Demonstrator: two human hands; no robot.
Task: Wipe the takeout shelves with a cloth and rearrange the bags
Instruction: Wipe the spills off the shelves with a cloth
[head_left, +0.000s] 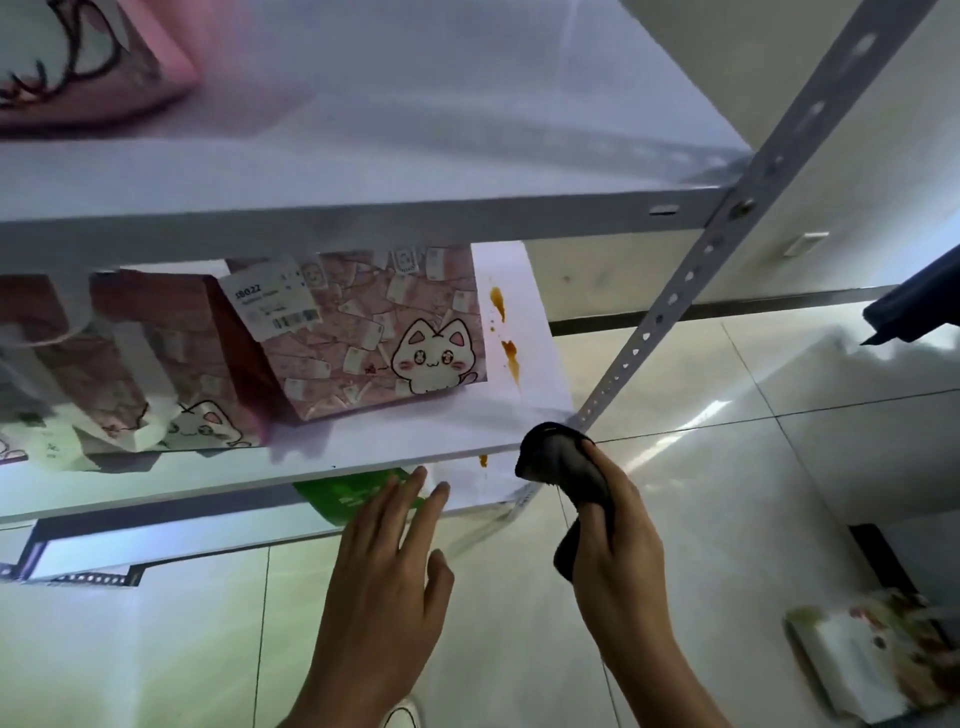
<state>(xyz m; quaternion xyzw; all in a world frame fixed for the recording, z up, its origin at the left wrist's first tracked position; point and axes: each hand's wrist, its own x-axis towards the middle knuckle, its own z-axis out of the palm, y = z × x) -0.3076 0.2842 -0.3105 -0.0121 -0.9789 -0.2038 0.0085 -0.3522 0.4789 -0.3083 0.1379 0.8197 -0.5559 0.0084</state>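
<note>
A white shelf (519, 426) streaked with orange-brown stains (511, 353) waits for my cloth (563, 467), which hangs just off its front right corner. The risk I judge from here: the stains run along the shelf's right edge, just beside the pink cat bag (384, 332), and a careless sweep could smear the mess onto the paper or nudge the bag back into the second bag (130, 374) leaning to its left. A drip already marks the shelf's front lip, so pushing outward could send more down toward the green bag (358, 491) on the level below. The dark cloth may also just spread the stains if they are sticky; that I cannot tell.

My right hand (618, 561) is closed tight around the cloth, fingers wrapped over the bunched middle, the wad rising above my thumb and a tail hanging below my palm. It is near the shelf's corner, close to the slotted metal post (670, 306), and I cannot tell whether it touches. My left hand (384, 582) is open and flat, fingers spread a little, holding nothing, fingertips (418, 475) up against the shelf's front lip. Another pink bag (78, 57) sits on the shelf above.
</note>
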